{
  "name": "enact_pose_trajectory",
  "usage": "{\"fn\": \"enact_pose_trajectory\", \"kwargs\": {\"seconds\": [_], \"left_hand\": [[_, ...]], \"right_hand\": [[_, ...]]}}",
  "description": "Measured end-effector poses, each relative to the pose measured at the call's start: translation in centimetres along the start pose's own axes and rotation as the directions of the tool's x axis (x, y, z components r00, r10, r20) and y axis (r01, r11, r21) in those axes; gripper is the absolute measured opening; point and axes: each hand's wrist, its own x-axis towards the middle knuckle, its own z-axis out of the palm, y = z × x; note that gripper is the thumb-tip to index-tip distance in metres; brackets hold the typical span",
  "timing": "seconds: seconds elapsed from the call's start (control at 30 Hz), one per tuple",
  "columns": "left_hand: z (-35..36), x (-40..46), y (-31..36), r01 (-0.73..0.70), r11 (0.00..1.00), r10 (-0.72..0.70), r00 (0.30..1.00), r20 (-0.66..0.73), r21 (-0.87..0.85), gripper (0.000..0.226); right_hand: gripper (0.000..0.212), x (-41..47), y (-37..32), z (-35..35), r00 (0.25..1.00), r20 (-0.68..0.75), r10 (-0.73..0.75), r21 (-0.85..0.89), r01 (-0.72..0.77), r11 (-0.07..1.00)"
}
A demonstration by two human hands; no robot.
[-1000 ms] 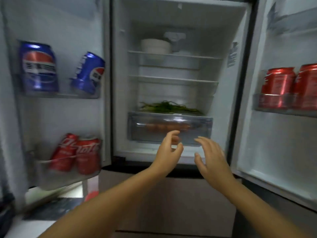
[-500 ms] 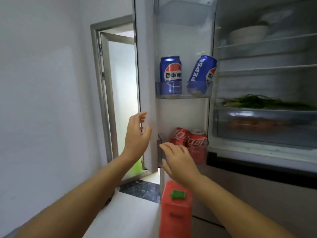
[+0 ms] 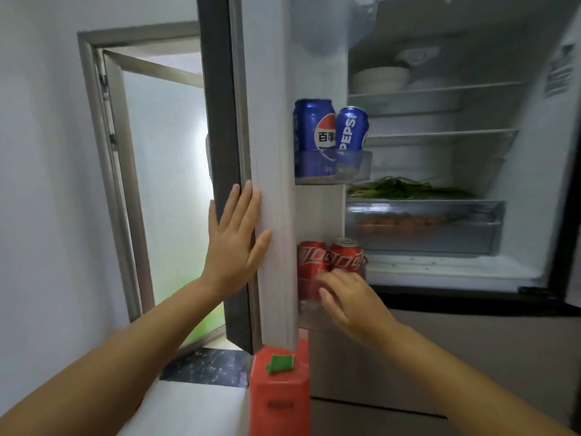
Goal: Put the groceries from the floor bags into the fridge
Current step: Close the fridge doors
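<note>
White fridge cavity (image 3: 446,146) open in front of me: wire-edged shelves, a bowl (image 3: 379,79) up top, greens (image 3: 408,190) lying on the lid of the clear drawer (image 3: 424,228), something orange-brown inside it, too blurred to name. Left fridge door (image 3: 273,171) swung partway, edge toward me. My left hand (image 3: 234,243) is flat on that edge, fingers spread and not gripping; I judge it's there to steady or swing the door. Door bins explain the can layout: two blue Pepsi cans (image 3: 330,133) in the upper bin, one leaning on the other; two red cola cans (image 3: 330,259) side by side in the lower bin (image 3: 314,305). My right hand (image 3: 349,302) is at that lower bin's front lip, fingers loosely curled, touching the cans or just short of them, can't tell which. It holds nothing. Red carton (image 3: 279,391) with green cap stands on the floor below the door, likely next in. No bags in view. Room: pale walls, a grey-framed frosted door (image 3: 157,184) behind, dark tile strip (image 3: 207,366) at its threshold.
</note>
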Motion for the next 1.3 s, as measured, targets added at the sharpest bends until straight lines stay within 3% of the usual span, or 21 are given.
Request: {"fn": "enact_pose_trajectory", "kwargs": {"seconds": [0.07,0.2,0.3,0.37,0.5,0.57,0.63,0.73,1.0,1.3], "left_hand": [[0.1,0.9,0.2,-0.242,0.965,0.243,0.97,0.002,0.102,0.057],[0.8,4.1,3.2,-0.61,0.765,0.613,0.788,0.058,0.209,0.048],[2.7,6.0,7.1,-0.708,0.664,0.719,0.693,0.053,0.239,0.043],[4.3,6.8,10.4,-0.732,0.649,0.748,0.664,0.002,0.208,0.038],[8.1,8.5,16.4,-0.759,0.641,0.767,0.63,-0.121,0.111,0.046],[10.7,9.6,18.1,-0.711,0.698,0.712,0.676,-0.188,0.088,0.048],[13.3,10.5,19.0,-0.548,0.835,0.543,0.809,-0.224,0.045,0.055],[16.8,11.8,20.0,-0.357,0.934,0.355,0.922,-0.153,0.017,0.068],[24.9,15.6,22.8,-0.323,0.941,0.333,0.939,-0.09,0.104,0.07],[29.7,17.4,23.5,-0.277,0.939,0.304,0.945,-0.117,0.202,0.062]], "right_hand": [[0.033,-1.6,2.7,-1.0,0.998,-0.032,0.057,0.044,-0.056,0.997],[0.036,-3.9,7.6,-3.2,0.971,-0.099,0.217,0.109,-0.206,0.972],[0.037,-5.1,9.4,-4.9,0.91,-0.216,0.355,0.199,-0.315,0.928],[0.036,-6.1,9.7,-5.5,0.862,-0.216,0.46,0.32,-0.382,0.867],[0.075,-7.2,10.4,-5.3,0.827,-0.14,0.545,0.412,-0.452,0.791],[0.088,-7.3,11.3,-5.1,0.821,-0.056,0.568,0.38,-0.509,0.773],[0.096,-7.0,12.6,-5.0,0.818,0.003,0.575,0.334,-0.543,0.77],[0.095,-6.2,15.5,-4.5,0.811,0.024,0.584,0.315,-0.561,0.766],[0.075,-4.5,23.8,-3.9,0.837,0.039,0.545,0.401,-0.513,0.759],[0.065,-3.1,29.4,-2.1,0.861,0.041,0.507,0.245,-0.501,0.83]]}}
